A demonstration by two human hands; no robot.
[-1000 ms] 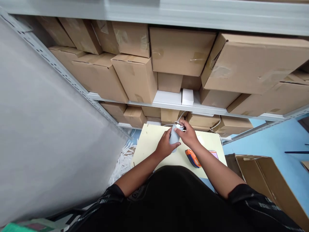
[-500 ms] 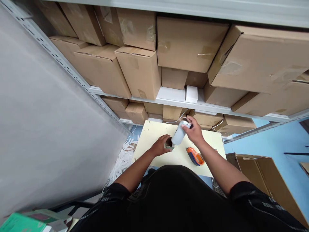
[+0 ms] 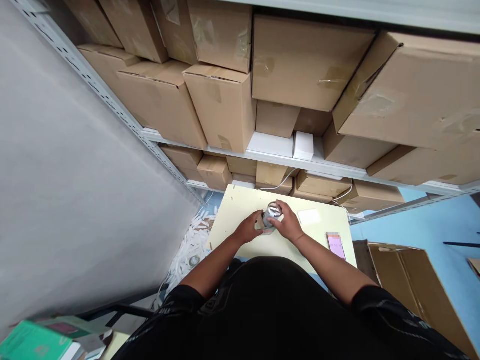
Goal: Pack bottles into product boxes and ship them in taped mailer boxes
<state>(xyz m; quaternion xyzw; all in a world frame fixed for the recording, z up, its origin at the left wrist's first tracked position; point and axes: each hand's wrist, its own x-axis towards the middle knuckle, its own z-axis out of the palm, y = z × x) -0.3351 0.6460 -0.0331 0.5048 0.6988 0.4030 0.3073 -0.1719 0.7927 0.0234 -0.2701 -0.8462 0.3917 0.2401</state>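
My left hand (image 3: 248, 228) is closed round a small open cardboard box (image 3: 267, 231) above the pale yellow table. Within the fingers of my right hand (image 3: 289, 223) is a whitish-grey cylindrical bottle (image 3: 268, 216), its round shiny end (image 3: 275, 209) facing up. The bottle's lower part is at the box's mouth and seems to be inside it; the fingers and the box wall hide how deep it sits. Both hands are close together over the middle of the table.
On the table (image 3: 228, 210) lie a white card (image 3: 309, 216) and a phone (image 3: 335, 245) with a lit screen. Shelves full of cardboard boxes (image 3: 219, 107) rise behind it. White paper strips (image 3: 187, 245) litter the floor at left; a large open carton (image 3: 412, 280) stands at right.
My right hand has brought the bottle down and left from a tilted hold beside the box to its opening. The orange tape dispenser no longer shows; the phone and white card now do.
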